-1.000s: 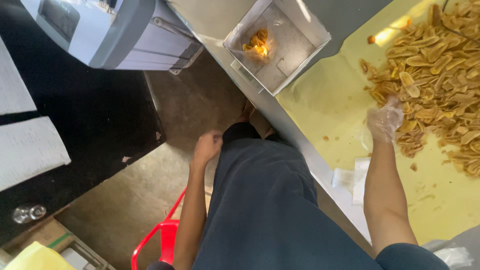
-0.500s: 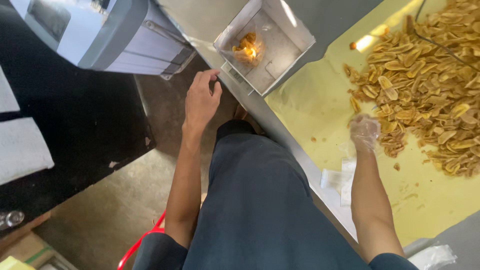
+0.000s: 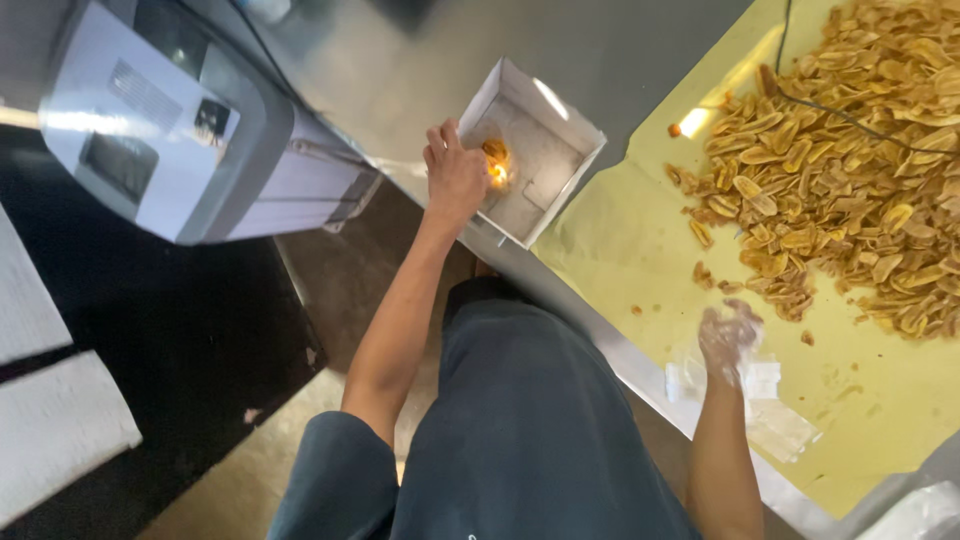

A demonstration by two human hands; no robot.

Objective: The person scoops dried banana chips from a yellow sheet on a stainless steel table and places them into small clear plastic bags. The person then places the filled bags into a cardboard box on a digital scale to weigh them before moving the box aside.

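Observation:
My left hand (image 3: 455, 178) reaches forward and grips the near left wall of a small white cardboard box (image 3: 560, 140) on the metal counter. A few golden chips (image 3: 495, 160) lie inside the box, brightly lit. My right hand (image 3: 728, 340), in a clear plastic glove and blurred, hovers over the yellow paper sheet (image 3: 620, 240), just short of the big pile of fried banana chips (image 3: 850, 170). Whether it holds chips cannot be made out. Flat clear plastic bags (image 3: 770, 410) lie right under that hand.
A grey and white machine (image 3: 170, 130) stands left of the box on the steel counter (image 3: 400, 60). A thin dark cable (image 3: 830, 110) runs across the chip pile. White slabs (image 3: 50, 430) lie at the far left, and crumpled clear plastic (image 3: 920, 510) sits at bottom right.
My left hand rose from beside my leg to the box and took hold of its wall. My right hand drew back from the chip pile toward the plastic bags.

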